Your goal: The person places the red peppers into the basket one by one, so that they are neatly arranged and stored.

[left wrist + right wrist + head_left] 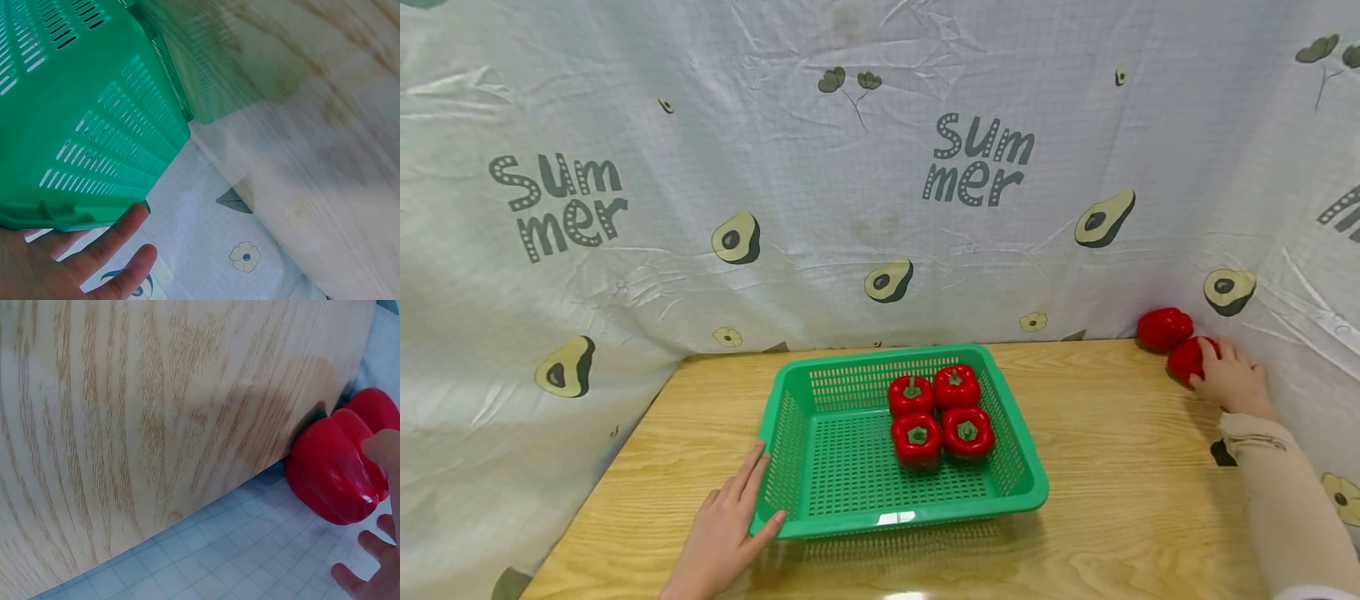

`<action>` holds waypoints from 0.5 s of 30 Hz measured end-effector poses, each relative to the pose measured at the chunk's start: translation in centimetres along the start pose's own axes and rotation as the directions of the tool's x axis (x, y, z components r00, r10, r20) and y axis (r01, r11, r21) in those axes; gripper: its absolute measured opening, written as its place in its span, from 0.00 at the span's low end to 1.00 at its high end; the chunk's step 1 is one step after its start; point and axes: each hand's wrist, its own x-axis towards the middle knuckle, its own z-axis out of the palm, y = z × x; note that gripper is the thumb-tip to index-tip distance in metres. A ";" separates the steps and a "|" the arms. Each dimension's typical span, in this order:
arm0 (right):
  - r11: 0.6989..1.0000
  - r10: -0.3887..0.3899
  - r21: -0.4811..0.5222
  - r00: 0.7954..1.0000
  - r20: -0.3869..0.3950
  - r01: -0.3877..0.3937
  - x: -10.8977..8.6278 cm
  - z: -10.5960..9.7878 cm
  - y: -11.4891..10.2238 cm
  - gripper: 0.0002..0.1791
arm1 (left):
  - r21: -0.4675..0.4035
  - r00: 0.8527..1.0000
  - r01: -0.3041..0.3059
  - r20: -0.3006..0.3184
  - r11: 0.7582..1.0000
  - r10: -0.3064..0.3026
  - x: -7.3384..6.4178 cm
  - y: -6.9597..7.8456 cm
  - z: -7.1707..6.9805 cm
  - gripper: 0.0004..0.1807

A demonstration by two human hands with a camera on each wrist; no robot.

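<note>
"While the right hand [1234, 382] is lying over the near red pepper [1183, 362], is it gripping anything?"

"Not as I am reading it. In the right wrist view the thumb is lying over the pepper and the other fingers are spreading well apart past its other side, only loosely bent, so nothing is closing round it. Whether the thumb is pressing, I cannot tell."

"Why are the fingers fanning out on that side?"

"Probably because the pepper is lying in the far right corner of the table [1097, 417]. A second pepper [1163, 328] is sitting just beside it along the back edge, and the patterned cloth [820, 167] is hanging close by the right edge, so the fingers are presumably using the gap there."

"And the left hand [718, 533]?"

"It is resting at the near left corner of the green basket [835, 527], fingers fairly straight along the left rim, thumb at the near one. It is touching rather than clasping, likely just steadying."

"Where is the basket standing?"

"Between the table's left and right edges, its far rim towards the back edge. Four more peppers [917, 446] are standing inside, stems up, bunching two by two in the right half, perhaps propping one another."

"What is showing under the sleeve [1273, 483]?"

"A dark patch [1222, 453] is showing by the table's right edge; I cannot tell what it is."
</note>
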 end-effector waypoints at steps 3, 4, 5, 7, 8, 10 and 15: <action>1.000 0.008 0.004 0.999 0.044 -0.008 -0.2 -0.2 0.1 0.33 | -0.001 1.000 -0.003 -0.002 1.000 0.003 0.1 0.0 0.0 0.37; 1.000 0.011 0.004 0.998 0.055 -0.011 -0.2 -0.3 0.1 0.33 | -0.002 1.000 -0.003 0.000 1.000 0.003 0.1 0.1 0.0 0.37; 1.000 0.012 0.003 0.998 0.059 -0.012 -0.3 -0.3 0.0 0.34 | -0.003 1.000 -0.002 0.003 1.000 0.002 0.1 0.1 0.0 0.37; 1.000 0.006 -0.010 0.999 0.051 -0.005 -0.4 -0.3 -0.2 0.35 | -0.004 1.000 0.003 0.010 1.000 -0.003 0.1 0.1 -0.1 0.37; 1.000 0.000 -0.020 0.999 0.040 0.001 -0.4 -0.3 -0.3 0.35 | -0.004 1.000 0.005 0.014 1.000 -0.005 0.1 0.1 -0.1 0.37; 0.999 -0.013 -0.047 1.000 0.018 0.014 -0.5 -0.2 -0.6 0.36 | -0.005 1.000 0.010 0.021 1.000 -0.010 0.1 0.1 -0.2 0.37; 0.993 -0.044 -0.111 0.996 -0.077 0.035 -0.8 0.4 -1.1 0.36 | -0.003 1.000 0.008 0.020 1.000 -0.008 0.1 0.1 -0.2 0.37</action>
